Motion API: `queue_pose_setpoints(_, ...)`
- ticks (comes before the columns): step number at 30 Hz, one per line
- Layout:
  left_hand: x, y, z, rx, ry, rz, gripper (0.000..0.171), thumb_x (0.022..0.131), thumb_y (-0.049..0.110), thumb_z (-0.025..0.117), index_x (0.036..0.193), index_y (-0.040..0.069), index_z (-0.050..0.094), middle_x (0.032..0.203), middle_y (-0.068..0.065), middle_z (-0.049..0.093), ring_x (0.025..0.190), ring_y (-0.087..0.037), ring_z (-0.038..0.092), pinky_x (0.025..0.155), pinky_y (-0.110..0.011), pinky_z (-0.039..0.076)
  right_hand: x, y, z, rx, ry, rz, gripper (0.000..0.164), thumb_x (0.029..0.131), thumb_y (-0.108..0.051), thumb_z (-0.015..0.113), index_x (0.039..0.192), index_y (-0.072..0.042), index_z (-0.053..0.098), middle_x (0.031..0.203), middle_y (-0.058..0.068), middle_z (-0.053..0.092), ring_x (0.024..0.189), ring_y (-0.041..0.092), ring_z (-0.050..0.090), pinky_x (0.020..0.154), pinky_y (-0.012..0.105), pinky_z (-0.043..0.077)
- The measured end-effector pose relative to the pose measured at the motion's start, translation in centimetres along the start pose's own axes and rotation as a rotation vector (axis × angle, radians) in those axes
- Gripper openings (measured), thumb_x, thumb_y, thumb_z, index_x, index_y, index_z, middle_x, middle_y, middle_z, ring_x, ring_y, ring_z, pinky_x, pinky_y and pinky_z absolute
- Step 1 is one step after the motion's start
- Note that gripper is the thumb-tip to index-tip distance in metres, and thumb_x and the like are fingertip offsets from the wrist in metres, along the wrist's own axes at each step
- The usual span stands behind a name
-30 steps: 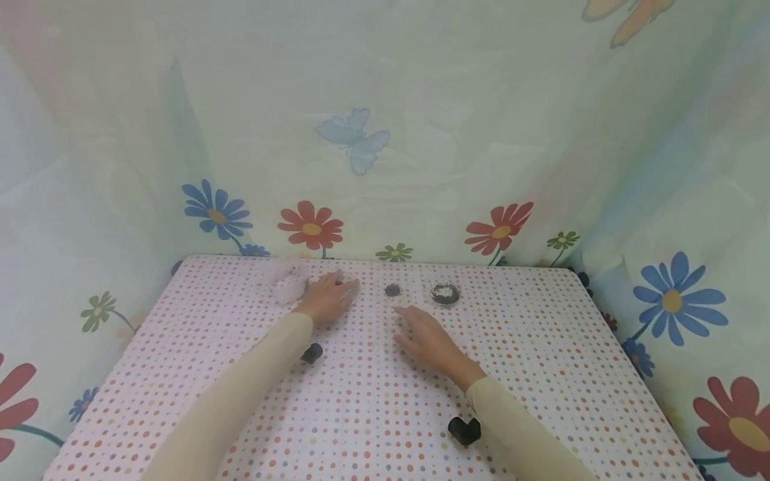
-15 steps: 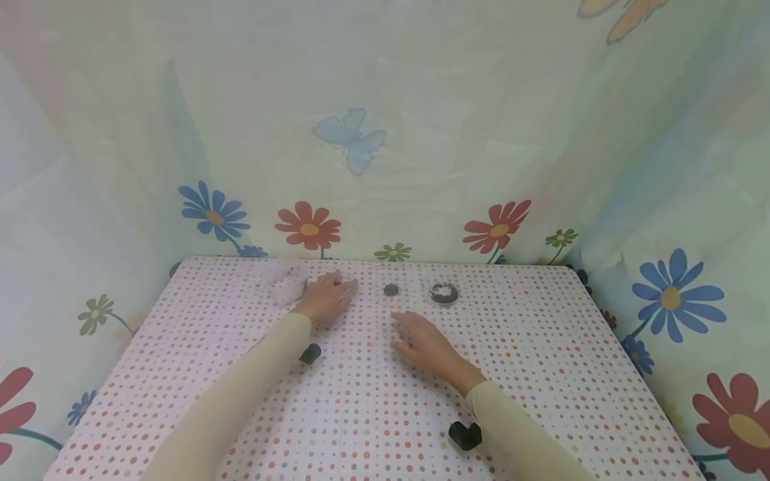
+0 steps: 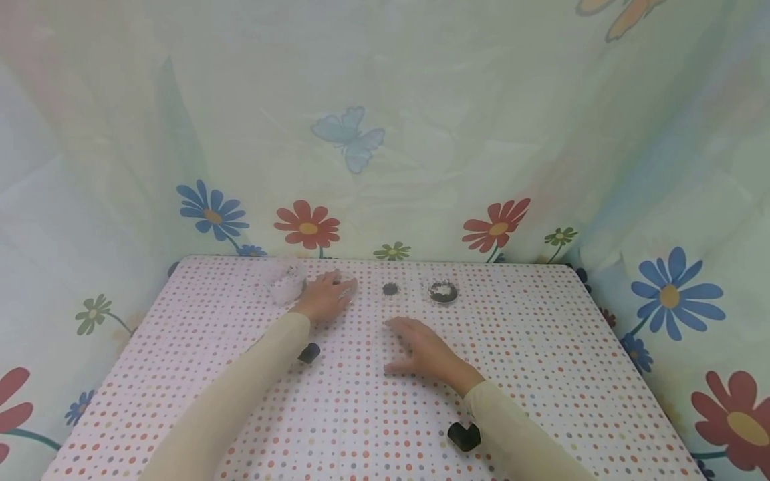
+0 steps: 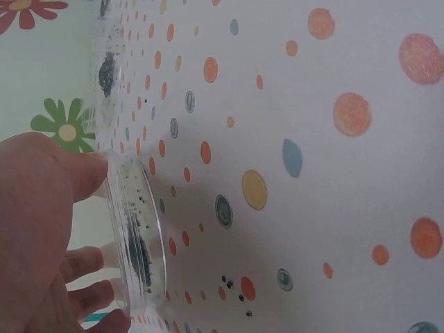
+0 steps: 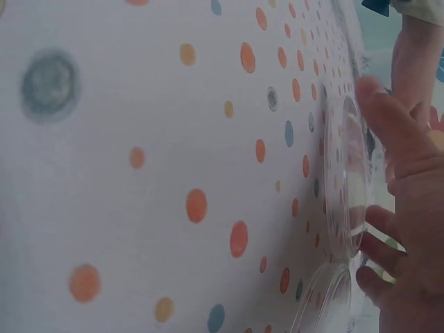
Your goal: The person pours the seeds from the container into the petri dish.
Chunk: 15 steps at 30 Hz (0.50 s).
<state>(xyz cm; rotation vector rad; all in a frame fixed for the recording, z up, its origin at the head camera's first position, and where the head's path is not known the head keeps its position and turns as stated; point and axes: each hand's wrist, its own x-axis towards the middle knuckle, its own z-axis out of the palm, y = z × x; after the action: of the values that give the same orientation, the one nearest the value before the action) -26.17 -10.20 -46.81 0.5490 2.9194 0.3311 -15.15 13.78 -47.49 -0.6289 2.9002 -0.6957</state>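
In the left wrist view, my left hand (image 3: 325, 298) grips the rim of a clear round petri dish (image 4: 142, 253) holding dark granules, thumb (image 4: 89, 170) on one side and fingers on the other. The dish stands low against the dotted cloth. My right hand (image 3: 424, 351) has its thumb and fingers spread wide, close by a clear, shallow petri dish part (image 5: 343, 180) lying on the cloth. Its thumb (image 5: 381, 111) and fingertips stand apart beside that rim. A second clear round piece (image 5: 322, 302) lies at the lower edge of the right wrist view.
Along the back of the dotted table (image 3: 343, 427) are a whitish lump (image 3: 285, 284) with dark specks, a small pile of dark granules (image 3: 390, 288) and a dish with dark and white contents (image 3: 443, 292). Loose black grains (image 4: 241, 297) lie on the cloth. A flowered sheet (image 3: 421, 167) hangs behind.
My right hand has drawn back slightly toward me, and its thumb has spread away from the fingers. The left hand has stayed in place at its dish.
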Motion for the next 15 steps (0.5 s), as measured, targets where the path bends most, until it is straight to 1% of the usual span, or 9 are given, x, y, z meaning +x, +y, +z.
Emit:
queue_pose_setpoints(5, 0.16, -0.17, 0.15, 0.003, 0.007, 0.020, 0.049, 0.094, 0.039, 0.044, 0.141, 0.032, 0.034, 0.151, -0.009, 0.024, 0.139, -0.032, 0.022, 0.109, -0.057, 0.022, -0.09, 0.04, 0.02, -0.026, -0.008, -0.048, 0.087, 0.063, -0.052, 0.075, 0.136, -0.019, 0.042, 0.143, 0.004, 0.040, 0.131, 0.025, 0.038, 0.108, 0.045, 0.032)
queue_pose_setpoints(8, 0.22, -0.27, 0.26, 0.009, 0.007, 0.030, 0.048, 0.094, 0.039, 0.044, 0.141, 0.031, 0.034, 0.151, -0.010, 0.024, 0.139, -0.032, 0.022, 0.109, -0.056, 0.022, -0.10, 0.04, -0.01, -0.041, -0.007, -0.064, 0.087, 0.062, -0.052, 0.075, 0.135, -0.018, 0.043, 0.142, 0.005, 0.040, 0.131, 0.025, 0.039, 0.108, 0.045, 0.032)
queue_pose_setpoints(15, 0.24, -0.31, 0.24, 0.011, 0.005, 0.024, 0.048, 0.094, 0.040, 0.043, 0.141, 0.032, 0.033, 0.151, -0.009, 0.023, 0.139, -0.032, 0.021, 0.109, -0.057, 0.022, 0.08, 0.05, 0.01, -0.064, -0.005, -0.090, 0.082, 0.065, -0.047, 0.076, 0.134, -0.017, 0.044, 0.140, 0.005, 0.043, 0.129, 0.024, 0.041, 0.108, 0.044, 0.032)
